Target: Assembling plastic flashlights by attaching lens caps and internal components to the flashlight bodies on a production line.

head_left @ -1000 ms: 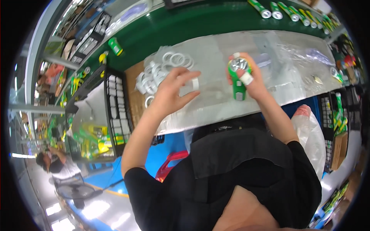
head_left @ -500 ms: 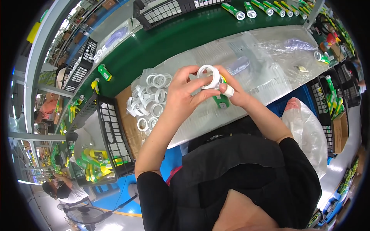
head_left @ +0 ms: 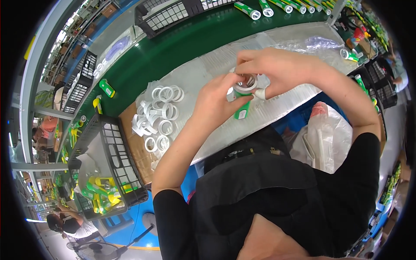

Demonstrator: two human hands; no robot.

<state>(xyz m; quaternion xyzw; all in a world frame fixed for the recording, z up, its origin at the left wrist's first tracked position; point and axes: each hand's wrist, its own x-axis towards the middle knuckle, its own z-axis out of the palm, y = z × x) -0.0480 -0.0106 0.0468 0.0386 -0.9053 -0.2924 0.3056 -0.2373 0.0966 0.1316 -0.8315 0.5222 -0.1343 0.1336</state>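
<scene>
Green-bodied torch (head_left: 242, 104), shiny round head, white ring, both hands (head_left: 247, 91) gripping

Green conveyor belt (head_left: 182, 47); blue floor (head_left: 130, 225)

hands (head_left: 242, 93): 2 | black crates (head_left: 108, 169): 3 | white rings (head_left: 158, 115): uncountable pile

The hands (head_left: 253, 86) close around the head of the green flashlight (head_left: 242, 108), so most of its upper body and the exact seat of the white ring (head_left: 246, 84) stay hidden — only the lower barrel shows below the fingers. The white rings (head_left: 158, 115) heaped on the desk (head_left: 208, 69) overlap too much to count, and the row of green flashlights (head_left: 281, 6) along the top is cut off by the picture's edge. The contents of the black crate (head_left: 108, 173) — yellow and green parts — are too small to tell.
</scene>
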